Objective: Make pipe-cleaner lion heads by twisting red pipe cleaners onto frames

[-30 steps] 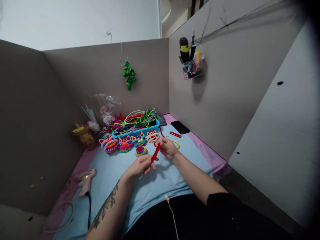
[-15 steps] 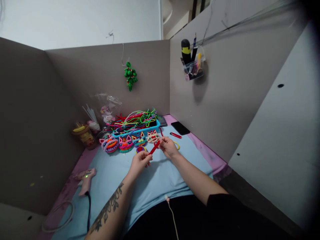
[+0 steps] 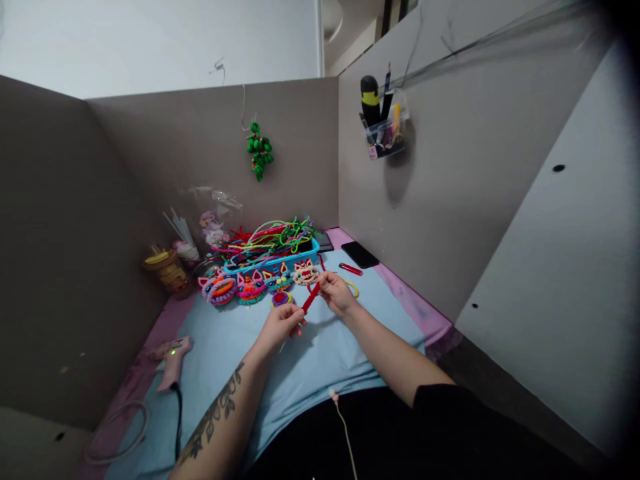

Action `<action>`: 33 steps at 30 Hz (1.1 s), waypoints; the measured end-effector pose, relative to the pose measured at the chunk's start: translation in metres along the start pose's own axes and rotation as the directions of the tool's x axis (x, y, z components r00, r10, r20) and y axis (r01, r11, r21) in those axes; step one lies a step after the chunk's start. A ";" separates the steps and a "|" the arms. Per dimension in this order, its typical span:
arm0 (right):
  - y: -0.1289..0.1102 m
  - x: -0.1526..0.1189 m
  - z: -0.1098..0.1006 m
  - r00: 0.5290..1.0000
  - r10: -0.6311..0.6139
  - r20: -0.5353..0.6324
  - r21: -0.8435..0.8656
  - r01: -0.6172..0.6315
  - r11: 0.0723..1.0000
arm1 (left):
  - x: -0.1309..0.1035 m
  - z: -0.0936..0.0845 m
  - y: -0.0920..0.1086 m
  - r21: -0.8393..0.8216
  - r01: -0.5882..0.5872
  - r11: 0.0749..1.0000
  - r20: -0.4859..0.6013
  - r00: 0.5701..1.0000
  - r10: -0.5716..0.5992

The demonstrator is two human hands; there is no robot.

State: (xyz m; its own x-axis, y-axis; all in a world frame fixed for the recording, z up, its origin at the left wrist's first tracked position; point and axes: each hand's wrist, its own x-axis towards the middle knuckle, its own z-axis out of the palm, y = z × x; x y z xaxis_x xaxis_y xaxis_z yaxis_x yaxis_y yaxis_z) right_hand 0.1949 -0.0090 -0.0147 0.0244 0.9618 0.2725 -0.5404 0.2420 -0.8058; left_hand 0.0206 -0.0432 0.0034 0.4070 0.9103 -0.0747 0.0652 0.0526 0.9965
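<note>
A short red strip of coiled pipe cleaner [image 3: 311,299] is stretched slantwise between my two hands above the blue cloth. My left hand [image 3: 283,325] pinches its lower end, fingers closed. The upper end sits in the closed fingertips of my right hand [image 3: 336,292]. Just behind my left hand lies a purple, yellow and red pipe-cleaner ring [image 3: 283,299]. Beyond it stand colourful animal-face pipe-cleaner pieces: a pink and purple one [image 3: 218,289], a pink and red one [image 3: 251,288], a teal one [image 3: 279,279] and a cream one [image 3: 305,273].
A blue basket [image 3: 273,265] of loose pipe cleaners stands at the back. Right of it are a black phone [image 3: 360,255], a red cutter [image 3: 351,269] and a yellow loop [image 3: 355,289]. A pink glue gun [image 3: 174,363] with its cord lies left. Partition walls enclose the table.
The red strip stays in both hands and its tilt has become slightly steeper. My hands have barely moved, and the whole view has shifted a little.
</note>
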 end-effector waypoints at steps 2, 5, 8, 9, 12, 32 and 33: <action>0.001 0.000 0.000 1.000 -0.007 -0.005 0.002 0.007 1.000 | 0.001 -0.001 -0.001 0.000 -0.004 1.000 0.008 1.000 0.004; 0.003 0.002 -0.001 1.000 0.015 -0.009 0.036 -0.015 0.999 | 0.001 -0.001 -0.002 0.007 -0.025 1.000 0.035 0.999 0.025; 0.004 0.002 -0.002 0.998 0.057 -0.011 0.063 -0.056 0.996 | 0.001 -0.002 -0.002 0.027 -0.038 0.999 0.059 0.998 0.037; 0.004 0.002 -0.003 0.998 0.069 -0.012 0.068 -0.068 0.995 | 0.001 -0.002 -0.001 0.030 -0.037 0.999 0.055 0.998 0.036; 0.002 0.002 -0.003 0.995 0.096 -0.014 0.107 -0.094 0.990 | 0.001 -0.002 -0.002 0.011 -0.029 1.000 0.035 0.999 0.029; 0.003 -0.001 0.004 0.997 0.071 -0.007 0.153 -0.069 0.986 | -0.001 -0.002 -0.003 -0.174 0.083 0.981 0.208 0.977 -0.046; 0.005 -0.001 0.006 0.995 0.095 -0.006 0.158 -0.093 0.983 | 0.000 -0.003 -0.003 -0.240 0.101 0.966 0.216 0.975 -0.049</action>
State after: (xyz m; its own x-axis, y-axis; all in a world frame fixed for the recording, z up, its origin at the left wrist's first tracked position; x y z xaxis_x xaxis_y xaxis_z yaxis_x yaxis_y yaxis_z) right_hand 0.1874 -0.0091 -0.0156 -0.0220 0.9813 0.1910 -0.6662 0.1281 -0.7347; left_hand 0.0174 -0.0420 0.0008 0.5904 0.7967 -0.1294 -0.1144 0.2413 0.9637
